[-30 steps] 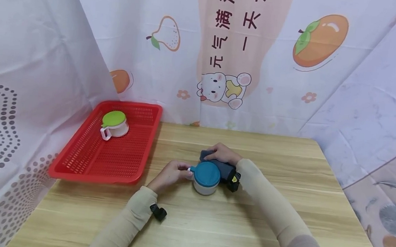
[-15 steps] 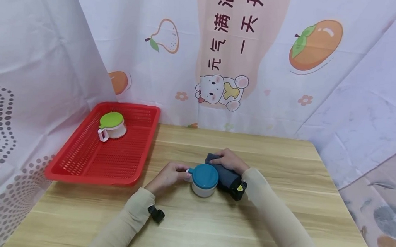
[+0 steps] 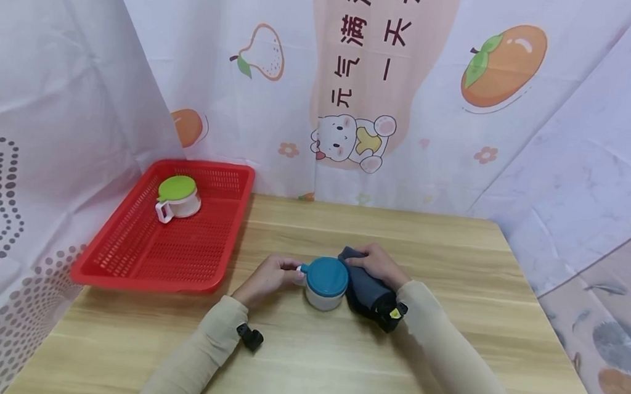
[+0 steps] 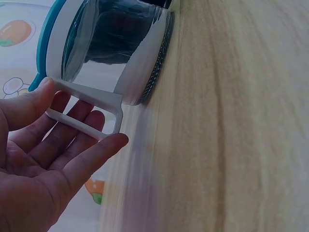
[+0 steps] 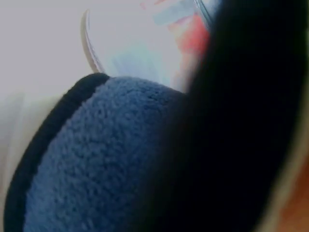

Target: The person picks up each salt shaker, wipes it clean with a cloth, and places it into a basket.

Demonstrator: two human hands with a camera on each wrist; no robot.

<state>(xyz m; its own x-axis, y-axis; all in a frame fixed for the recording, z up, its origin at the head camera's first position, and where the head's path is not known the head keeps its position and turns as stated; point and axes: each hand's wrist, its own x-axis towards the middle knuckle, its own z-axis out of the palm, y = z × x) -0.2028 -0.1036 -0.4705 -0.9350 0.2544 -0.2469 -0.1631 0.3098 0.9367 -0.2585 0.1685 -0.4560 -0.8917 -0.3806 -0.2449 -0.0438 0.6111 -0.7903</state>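
Nearest, the wood tabletop [image 3: 302, 369] spreads on the person's side of the grips. The left hand [image 3: 271, 276] pinches the white handle [image 4: 89, 92] of the teal-lidded jar [image 3: 326, 284], about where it stood a second ago. Right of it, the right hand [image 3: 379, 267] grips a dark blue cloth [image 3: 364, 284], shifted rightward and toward the person. Farther off, leftward of both, sits a red basket [image 3: 235, 228]; beyond runs the table's far edge.
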